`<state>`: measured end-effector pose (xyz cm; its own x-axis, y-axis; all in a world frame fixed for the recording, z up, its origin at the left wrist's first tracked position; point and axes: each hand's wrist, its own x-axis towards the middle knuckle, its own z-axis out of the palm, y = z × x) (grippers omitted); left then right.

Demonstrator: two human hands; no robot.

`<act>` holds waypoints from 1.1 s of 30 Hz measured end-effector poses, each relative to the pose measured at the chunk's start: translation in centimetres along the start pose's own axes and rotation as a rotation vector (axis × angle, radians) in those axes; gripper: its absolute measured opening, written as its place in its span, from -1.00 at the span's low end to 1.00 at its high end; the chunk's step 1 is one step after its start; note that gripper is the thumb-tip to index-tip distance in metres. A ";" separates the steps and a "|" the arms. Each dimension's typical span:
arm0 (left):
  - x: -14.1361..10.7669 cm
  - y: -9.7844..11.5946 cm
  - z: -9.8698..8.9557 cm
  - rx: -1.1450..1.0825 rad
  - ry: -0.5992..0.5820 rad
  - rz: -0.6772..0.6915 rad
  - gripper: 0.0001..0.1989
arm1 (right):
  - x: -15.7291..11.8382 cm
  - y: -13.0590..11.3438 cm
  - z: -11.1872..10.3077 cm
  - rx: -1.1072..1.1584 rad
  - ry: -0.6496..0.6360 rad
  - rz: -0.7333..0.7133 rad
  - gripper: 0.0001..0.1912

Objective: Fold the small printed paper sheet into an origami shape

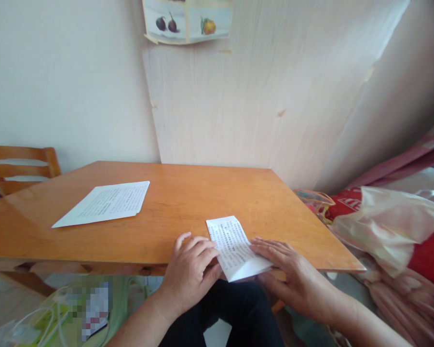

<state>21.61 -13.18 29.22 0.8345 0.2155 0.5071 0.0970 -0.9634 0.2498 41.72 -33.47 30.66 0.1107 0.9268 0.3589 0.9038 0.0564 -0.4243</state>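
Observation:
A folded white sheet of paper (pixel 235 248) printed with lines of text lies at the table's near edge, its lower end sticking out slightly over the edge. My left hand (pixel 193 267) rests at the paper's left side, fingers spread and gently bent, fingertips touching its margin. On the right side, my right hand (pixel 287 270) has its fingers stretched out flat over the paper's edge, its thumb lower down beside the table edge. Farther left on the wooden table (pixel 188 193) lies a flat stack of printed sheets (pixel 106 205), apart from both hands.
A wooden chair (pixel 21 164) stands at the left. Plastic bags (pixel 386 221) and red items crowd the right side beyond the table. Under the table at the left are cables and a green bag (pixel 119 308). Fruit pictures (pixel 188 21) hang on the wall behind.

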 end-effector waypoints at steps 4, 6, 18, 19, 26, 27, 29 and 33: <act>0.6 0.1 -0.3 -0.044 -0.027 -0.064 -0.84 | 1.9 0.7 -0.2 0.277 0.051 0.152 -0.56; 0.8 0.1 -0.3 -0.071 -0.042 -0.090 -0.82 | 3.2 1.3 0.1 0.412 0.085 0.157 -0.57; 1.0 -0.2 1.1 -0.092 0.051 -0.325 -0.89 | 9.8 4.7 3.7 0.499 0.139 0.365 -0.82; 1.0 -0.2 1.1 -0.088 0.050 -0.324 -0.88 | 9.9 4.8 3.9 0.473 0.139 0.381 -0.83; 0.8 0.0 0.6 -0.056 -0.024 -0.201 -0.86 | 10.0 5.1 4.8 0.300 0.164 0.445 -0.66; 0.8 0.0 0.6 -0.050 -0.028 -0.197 -0.85 | 10.0 5.1 5.0 0.273 0.169 0.444 -0.63; 0.7 0.0 0.6 -0.040 -0.030 -0.195 -0.83 | 10.0 5.2 5.2 0.235 0.174 0.439 -0.59; 0.7 0.0 0.7 -0.029 -0.031 -0.191 -0.79 | 10.0 5.3 5.3 0.192 0.168 0.432 -0.54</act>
<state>22.54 -13.18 28.99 0.8188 0.3888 0.4225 0.2404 -0.9004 0.3627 45.40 -21.96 27.62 0.5375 0.8088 0.2384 0.6698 -0.2378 -0.7034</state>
